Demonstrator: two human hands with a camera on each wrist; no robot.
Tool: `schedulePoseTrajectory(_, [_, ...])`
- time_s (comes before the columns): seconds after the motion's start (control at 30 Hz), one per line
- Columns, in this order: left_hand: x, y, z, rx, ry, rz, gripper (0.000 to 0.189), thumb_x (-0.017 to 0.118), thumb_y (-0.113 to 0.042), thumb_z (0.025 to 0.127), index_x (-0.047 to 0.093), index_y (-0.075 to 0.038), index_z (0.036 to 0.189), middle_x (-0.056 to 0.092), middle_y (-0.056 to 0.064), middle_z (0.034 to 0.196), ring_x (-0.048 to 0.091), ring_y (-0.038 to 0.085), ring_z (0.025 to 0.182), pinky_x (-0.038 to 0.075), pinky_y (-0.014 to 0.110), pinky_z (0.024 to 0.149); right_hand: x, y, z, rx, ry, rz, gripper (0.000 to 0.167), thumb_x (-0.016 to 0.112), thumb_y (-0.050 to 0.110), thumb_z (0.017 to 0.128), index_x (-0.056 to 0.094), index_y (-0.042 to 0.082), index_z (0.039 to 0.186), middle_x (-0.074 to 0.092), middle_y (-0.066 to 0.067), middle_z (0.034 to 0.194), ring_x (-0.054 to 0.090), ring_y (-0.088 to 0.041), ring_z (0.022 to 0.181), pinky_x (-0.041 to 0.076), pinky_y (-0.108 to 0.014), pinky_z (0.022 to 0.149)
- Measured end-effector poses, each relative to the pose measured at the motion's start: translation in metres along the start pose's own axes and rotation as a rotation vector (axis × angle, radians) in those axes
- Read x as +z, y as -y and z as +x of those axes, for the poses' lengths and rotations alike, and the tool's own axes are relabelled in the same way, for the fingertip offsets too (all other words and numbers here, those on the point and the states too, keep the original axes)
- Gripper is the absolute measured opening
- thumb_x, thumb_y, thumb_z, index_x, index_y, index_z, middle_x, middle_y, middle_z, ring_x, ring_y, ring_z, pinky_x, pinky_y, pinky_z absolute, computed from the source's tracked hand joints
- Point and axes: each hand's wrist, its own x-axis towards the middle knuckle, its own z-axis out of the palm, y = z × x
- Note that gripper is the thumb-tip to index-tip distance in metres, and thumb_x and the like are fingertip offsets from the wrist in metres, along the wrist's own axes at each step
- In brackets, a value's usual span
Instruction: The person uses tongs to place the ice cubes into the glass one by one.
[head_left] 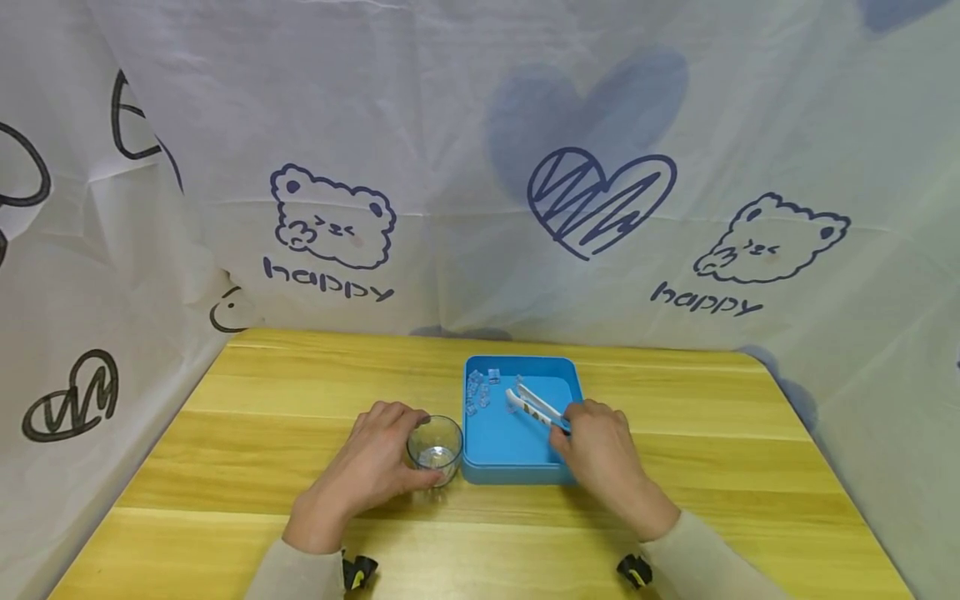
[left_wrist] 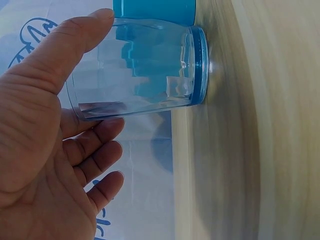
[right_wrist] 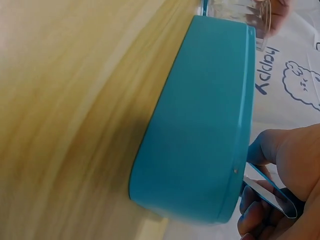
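Note:
On the table, my left hand [head_left: 375, 458] holds a clear drinking glass [head_left: 437, 435] between thumb and fingers near its rim. The left wrist view shows the glass [left_wrist: 150, 65] upright, with a clear cube [left_wrist: 178, 86] at its bottom. My right hand [head_left: 606, 450] grips white-and-blue tongs [head_left: 534, 408], whose tips point left over a blue tray [head_left: 517, 475]. Several clear cubes [head_left: 477, 392] lie mostly along the tray's left side. The tongs' tips look apart; whether a cube touches them is unclear. In the right wrist view the tray's wall [right_wrist: 200, 115] hides the tips.
The tray stands just right of the glass on a yellow wood-grain table [head_left: 300, 433]. A pale cloth [head_left: 450, 167] with printed hearts and bears hangs behind the table and at both sides. Black wrist devices [head_left: 360, 572] sit below the sleeves.

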Motion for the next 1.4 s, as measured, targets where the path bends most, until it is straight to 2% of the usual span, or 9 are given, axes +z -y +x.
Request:
schedulePoseTrajectory(0.4, [0.000, 0.002, 0.001, -0.015, 0.005, -0.012, 0.079, 0.093, -0.052, 0.076, 0.066, -0.009, 0.136, 0.066, 0.008, 0.130, 0.054, 0.030, 0.125, 0.044, 0.052, 0.107, 0.007, 0.004, 0.000, -0.027, -0.024, -0.003, 0.025, 0.078, 0.023, 0.092, 0.066, 0.004, 0.081, 0.053, -0.002, 0.071, 0.047, -0.019, 0.065, 0.038, -0.036, 0.061])
schedulePoseTrajectory(0.8, [0.001, 0.002, 0.002, -0.029, 0.021, -0.027, 0.082, 0.092, -0.053, 0.075, 0.065, -0.008, 0.138, 0.065, 0.007, 0.131, 0.053, 0.030, 0.126, 0.044, 0.051, 0.110, 0.008, 0.005, -0.002, -0.019, -0.020, 0.011, 0.024, 0.080, 0.023, 0.091, 0.069, 0.003, 0.083, 0.055, -0.003, 0.072, 0.048, -0.019, 0.066, 0.039, -0.035, 0.062])
schedulePoseTrajectory(1.4, [0.002, 0.003, 0.000, -0.021, 0.011, -0.023, 0.081, 0.093, -0.052, 0.075, 0.066, -0.008, 0.136, 0.066, 0.007, 0.130, 0.054, 0.029, 0.125, 0.045, 0.051, 0.109, 0.011, 0.007, -0.002, -0.007, 0.004, -0.007, 0.025, 0.079, 0.022, 0.091, 0.067, 0.003, 0.079, 0.048, -0.002, 0.067, 0.043, -0.019, 0.062, 0.033, -0.032, 0.059])
